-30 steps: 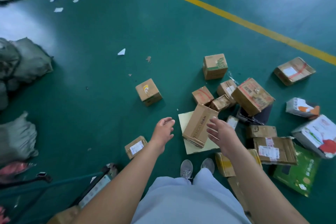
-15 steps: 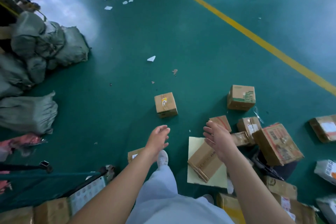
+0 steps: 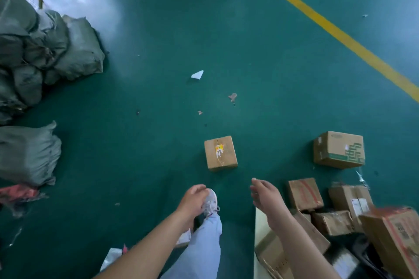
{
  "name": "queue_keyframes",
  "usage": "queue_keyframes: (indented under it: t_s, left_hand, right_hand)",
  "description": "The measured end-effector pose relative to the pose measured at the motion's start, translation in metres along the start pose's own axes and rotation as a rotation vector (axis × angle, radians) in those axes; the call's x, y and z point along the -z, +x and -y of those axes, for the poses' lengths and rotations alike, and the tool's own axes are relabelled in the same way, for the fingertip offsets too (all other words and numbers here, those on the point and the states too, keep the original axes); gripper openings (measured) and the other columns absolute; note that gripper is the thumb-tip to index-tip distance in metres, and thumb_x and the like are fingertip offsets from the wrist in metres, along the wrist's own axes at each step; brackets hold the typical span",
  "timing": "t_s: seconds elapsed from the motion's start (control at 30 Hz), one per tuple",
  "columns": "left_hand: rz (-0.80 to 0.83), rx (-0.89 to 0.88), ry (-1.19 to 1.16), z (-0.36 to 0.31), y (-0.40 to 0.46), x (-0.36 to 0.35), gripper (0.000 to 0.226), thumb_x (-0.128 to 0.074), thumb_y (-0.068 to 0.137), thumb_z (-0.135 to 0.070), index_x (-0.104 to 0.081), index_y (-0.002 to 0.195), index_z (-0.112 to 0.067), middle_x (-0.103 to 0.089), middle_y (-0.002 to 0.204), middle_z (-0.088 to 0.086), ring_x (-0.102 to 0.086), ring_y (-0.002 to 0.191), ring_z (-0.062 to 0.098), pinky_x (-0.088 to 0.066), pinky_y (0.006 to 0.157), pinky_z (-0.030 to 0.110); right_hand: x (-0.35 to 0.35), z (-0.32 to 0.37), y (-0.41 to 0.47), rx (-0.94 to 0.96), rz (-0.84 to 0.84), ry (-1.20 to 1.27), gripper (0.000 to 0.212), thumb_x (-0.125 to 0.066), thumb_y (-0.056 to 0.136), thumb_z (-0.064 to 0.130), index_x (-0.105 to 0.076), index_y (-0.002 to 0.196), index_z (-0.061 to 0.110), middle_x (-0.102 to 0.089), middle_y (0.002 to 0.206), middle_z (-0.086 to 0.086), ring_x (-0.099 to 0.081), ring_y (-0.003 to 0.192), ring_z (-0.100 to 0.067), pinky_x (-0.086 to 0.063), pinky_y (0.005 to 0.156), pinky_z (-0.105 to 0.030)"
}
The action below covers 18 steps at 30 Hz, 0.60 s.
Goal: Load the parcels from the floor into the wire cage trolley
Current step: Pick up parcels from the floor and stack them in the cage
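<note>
Two hands: both are held out low over the green floor [image 3: 260,56], and nothing is carried in either.
Left hand [image 3: 192,197]: fingers are loosely curled and hold nothing; it hangs above the white shoe [image 3: 210,204] of the forward foot.
Right hand [image 3: 265,195]: fingers are relaxed and nearly straight, pointing ahead; nothing is gripped.
Nearest parcel: a small square carton [image 3: 220,153] with a torn yellow sticker is seen standing alone on the floor, flat on its base.
Key relation: the carton lies straight ahead of the gap between the two hands, apart from both; neither hand is clearly closer. No long axis is offered by its near-cubic shape, so opposite side faces could probably be taken from either direction.
Other parcels: a green-printed box [image 3: 339,149] sits off to the right, and a heap of cartons [image 3: 328,215] lies just beside the right forearm.
Trolley: the wire cage is not seen in this view.
Surroundings: grey sacks [image 3: 45,47] are piled at the left; paper scraps [image 3: 197,74] are scattered ahead; a yellow line [image 3: 335,31] crosses the floor.
Step judged: the reach for the lone carton is not yet completed.
</note>
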<state>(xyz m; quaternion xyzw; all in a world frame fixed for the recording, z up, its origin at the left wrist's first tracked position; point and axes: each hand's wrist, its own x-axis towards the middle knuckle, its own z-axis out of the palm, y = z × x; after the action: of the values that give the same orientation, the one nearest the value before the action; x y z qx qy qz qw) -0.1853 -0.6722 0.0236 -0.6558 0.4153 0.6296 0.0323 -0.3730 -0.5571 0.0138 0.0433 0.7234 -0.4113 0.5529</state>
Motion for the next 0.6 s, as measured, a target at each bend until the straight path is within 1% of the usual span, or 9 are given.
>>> queue_keyframes:
  t_s: [0.1,0.17,0.23,0.27,0.3,0.37,0.43,0.53,0.6]
  left_hand:
    - [-0.015,0.005,0.084,-0.054,0.067,0.029,0.029,-0.056,0.104,-0.028,-0.056,0.132,-0.021,-0.059,0.125,-0.001,-0.057,0.114,0.018,-0.05,0.095,0.036]
    - [-0.026,0.003,0.15,-0.084,0.121,0.047,0.034,-0.056,0.104,-0.032,-0.055,0.136,-0.022,-0.058,0.132,-0.002,-0.057,0.119,0.018,-0.051,0.097,0.036]
    - [-0.033,-0.006,0.206,-0.108,0.17,0.059,0.037,-0.056,0.104,-0.033,-0.054,0.138,-0.021,-0.056,0.136,-0.001,-0.056,0.122,0.02,-0.051,0.099,0.038]
    - [-0.039,0.008,0.229,-0.111,0.205,0.062,0.039,-0.056,0.104,-0.034,-0.053,0.139,-0.02,-0.056,0.136,0.0,-0.056,0.123,0.021,-0.051,0.1,0.039]
    - [-0.044,-0.001,0.246,-0.118,0.223,0.063,0.04,-0.056,0.104,-0.034,-0.053,0.14,-0.019,-0.056,0.135,0.0,-0.056,0.123,0.021,-0.051,0.1,0.039]
    - [-0.041,0.023,0.267,-0.117,0.268,0.059,0.04,-0.056,0.103,-0.034,-0.052,0.141,-0.019,-0.056,0.132,0.0,-0.057,0.12,0.021,-0.051,0.1,0.039]
    - [-0.04,0.044,0.267,-0.108,0.307,0.052,0.041,-0.057,0.102,-0.035,-0.053,0.14,-0.02,-0.057,0.132,0.0,-0.057,0.118,0.021,-0.052,0.098,0.038]
    - [-0.02,0.105,0.257,-0.079,0.37,0.036,0.043,-0.059,0.102,-0.036,-0.052,0.141,-0.021,-0.057,0.133,0.0,-0.058,0.12,0.021,-0.052,0.096,0.037]
    - [-0.001,0.158,0.254,-0.052,0.415,0.023,0.046,-0.059,0.101,-0.038,-0.051,0.143,-0.022,-0.058,0.13,0.0,-0.058,0.119,0.022,-0.053,0.098,0.037]
  right_hand:
    - [-0.032,0.035,0.073,0.0,0.018,-0.076,0.031,-0.055,0.103,0.033,-0.064,0.107,0.003,-0.051,0.083,-0.007,-0.044,0.077,-0.021,-0.039,0.069,-0.036]
    - [-0.056,0.053,0.127,0.004,0.015,-0.119,0.03,-0.055,0.102,0.036,-0.066,0.112,0.01,-0.056,0.08,-0.003,-0.048,0.074,-0.02,-0.041,0.068,-0.035]
    - [-0.074,0.064,0.175,0.006,0.012,-0.163,0.031,-0.056,0.1,0.039,-0.067,0.115,0.014,-0.059,0.083,0.002,-0.051,0.073,-0.017,-0.042,0.067,-0.032]
    - [-0.085,0.062,0.207,0.004,0.007,-0.195,0.031,-0.057,0.1,0.039,-0.068,0.116,0.015,-0.059,0.083,0.004,-0.051,0.072,-0.014,-0.041,0.065,-0.029]
    - [-0.088,0.068,0.222,0.013,0.006,-0.211,0.032,-0.057,0.1,0.04,-0.068,0.116,0.014,-0.058,0.082,0.006,-0.05,0.07,-0.013,-0.039,0.061,-0.028]
    - [-0.097,0.065,0.263,-0.003,0.018,-0.256,0.034,-0.056,0.1,0.039,-0.068,0.117,0.013,-0.055,0.08,0.007,-0.048,0.068,-0.011,-0.038,0.059,-0.028]
    - [-0.104,0.057,0.3,-0.011,0.024,-0.285,0.035,-0.056,0.1,0.038,-0.068,0.119,0.011,-0.059,0.084,0.005,-0.051,0.073,-0.013,-0.041,0.065,-0.029]
    - [-0.115,0.034,0.36,-0.078,0.047,-0.308,0.036,-0.055,0.101,0.037,-0.065,0.124,0.012,-0.067,0.106,-0.002,-0.059,0.091,-0.02,-0.047,0.08,-0.035]
    - [-0.122,0.013,0.401,-0.124,0.064,-0.331,0.037,-0.054,0.102,0.036,-0.063,0.129,0.013,-0.065,0.115,-0.003,-0.06,0.101,-0.022,-0.049,0.086,-0.037]
